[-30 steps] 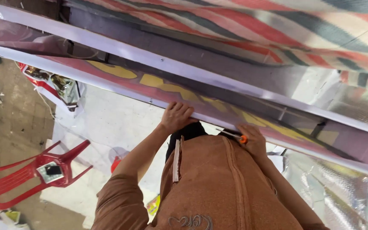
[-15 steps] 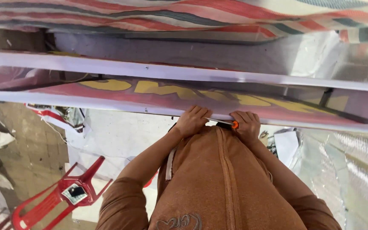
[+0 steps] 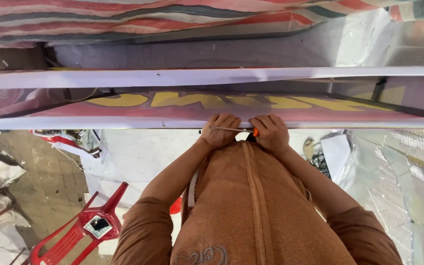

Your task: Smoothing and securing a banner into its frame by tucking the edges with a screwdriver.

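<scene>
A slim screwdriver (image 3: 232, 130) with an orange handle was held level against the near edge of a long banner frame (image 3: 123, 122), seen from above the wearer's brown zipped top (image 3: 251, 206). The left hand (image 3: 220, 130) was curled over the bare metal shaft, its grip pressed together around it; the right hand (image 3: 271, 132) was closed on the handle end. The tool was judged light, stiff and rather slippery along the steel, best taken by the handle. The printed sheet stretched over the frame looked thin and pliable, likely to tear under a point. A red plastic chair (image 3: 87, 225) stood on the floor below, well apart.
</scene>
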